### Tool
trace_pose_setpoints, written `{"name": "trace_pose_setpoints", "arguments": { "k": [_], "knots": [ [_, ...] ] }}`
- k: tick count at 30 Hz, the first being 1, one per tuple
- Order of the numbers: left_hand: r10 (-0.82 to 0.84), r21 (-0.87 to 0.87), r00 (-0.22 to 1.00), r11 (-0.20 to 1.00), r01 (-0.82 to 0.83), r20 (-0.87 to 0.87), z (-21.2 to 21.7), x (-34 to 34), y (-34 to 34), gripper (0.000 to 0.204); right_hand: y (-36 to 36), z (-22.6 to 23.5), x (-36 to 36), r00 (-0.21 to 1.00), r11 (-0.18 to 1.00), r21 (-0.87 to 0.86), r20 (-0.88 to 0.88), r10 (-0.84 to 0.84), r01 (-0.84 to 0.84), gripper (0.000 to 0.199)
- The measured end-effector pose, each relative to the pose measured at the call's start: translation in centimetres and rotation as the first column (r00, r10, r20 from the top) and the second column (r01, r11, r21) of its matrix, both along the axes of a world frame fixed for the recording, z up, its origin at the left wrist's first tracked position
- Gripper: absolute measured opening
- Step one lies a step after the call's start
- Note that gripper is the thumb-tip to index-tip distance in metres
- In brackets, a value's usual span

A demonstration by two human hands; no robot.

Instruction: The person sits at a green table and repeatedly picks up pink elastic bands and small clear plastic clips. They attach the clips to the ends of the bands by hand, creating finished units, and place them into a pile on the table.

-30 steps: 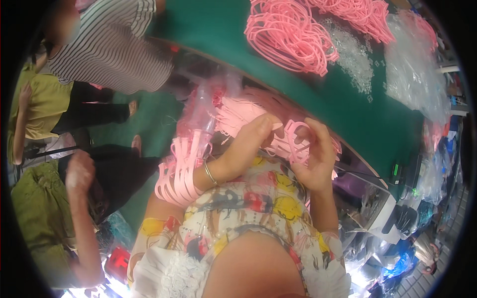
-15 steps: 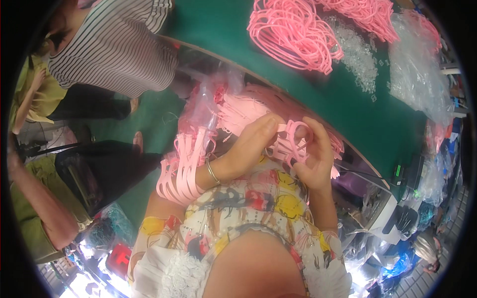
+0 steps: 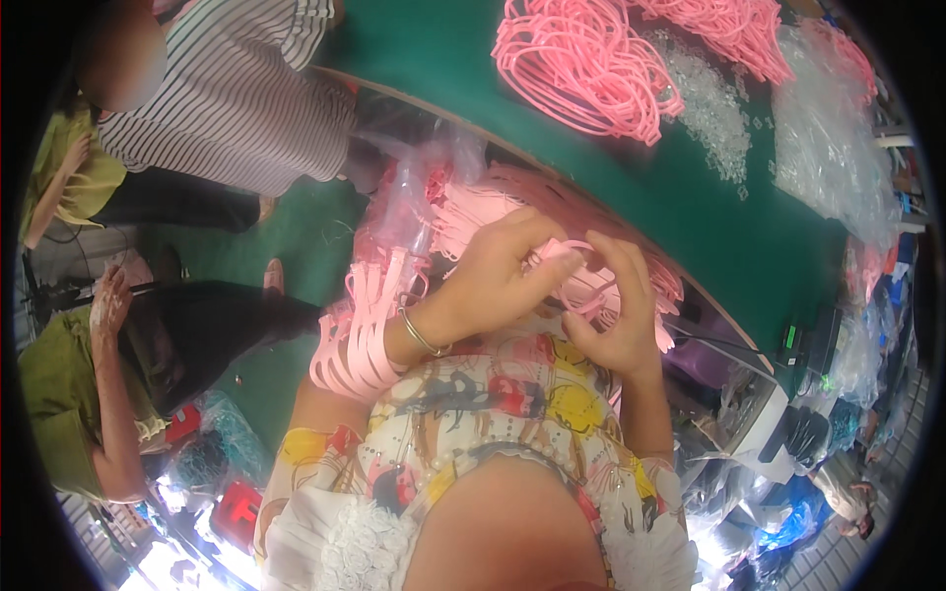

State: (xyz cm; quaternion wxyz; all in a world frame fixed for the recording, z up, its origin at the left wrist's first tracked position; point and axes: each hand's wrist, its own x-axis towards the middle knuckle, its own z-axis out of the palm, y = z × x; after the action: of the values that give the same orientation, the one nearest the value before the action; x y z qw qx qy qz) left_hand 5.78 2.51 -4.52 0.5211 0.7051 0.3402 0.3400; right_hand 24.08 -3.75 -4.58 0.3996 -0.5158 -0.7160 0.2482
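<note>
At a green table [image 3: 749, 236] heaped with pink cords [image 3: 591, 79], pinching a pink strap [image 3: 570, 294] between thumb and fingers of the left hand [image 3: 503, 268], just off the table's near edge, with the right hand [image 3: 625, 337] curled around its loop, grip unclear. Seemingly partway along, with several looped straps [image 3: 367, 360] already around the left forearm [image 3: 330, 406] and many loose strips [image 3: 473, 219], apparently left to handle, beside the table.

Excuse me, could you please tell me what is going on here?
A person's left grip pinches a looped pink strap, while the right grip curves beside its loop. More pink strips circle the left forearm. On the green table, bundled pink cords lie beside small clear pieces.
</note>
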Motion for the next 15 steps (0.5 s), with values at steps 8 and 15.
{"name": "trace_pose_setpoints", "arguments": {
  "k": [8, 15],
  "knots": [
    [-0.012, 0.144, 0.986, 0.989, 0.037, -0.168, 0.4, 0.7, -0.2, 0.025, 0.4, 0.5, -2.2, 0.982, 0.996, 0.065, 0.177, -0.068, 0.057, 0.063],
    [-0.033, -0.384, 0.979, 0.917, 0.109, 0.199, -1.0, -1.2, 0.2, 0.031, 0.3, 2.2, 0.6, 0.999, 0.994, -0.11, 0.048, 0.019, -0.014, 0.041]
  ]
}}
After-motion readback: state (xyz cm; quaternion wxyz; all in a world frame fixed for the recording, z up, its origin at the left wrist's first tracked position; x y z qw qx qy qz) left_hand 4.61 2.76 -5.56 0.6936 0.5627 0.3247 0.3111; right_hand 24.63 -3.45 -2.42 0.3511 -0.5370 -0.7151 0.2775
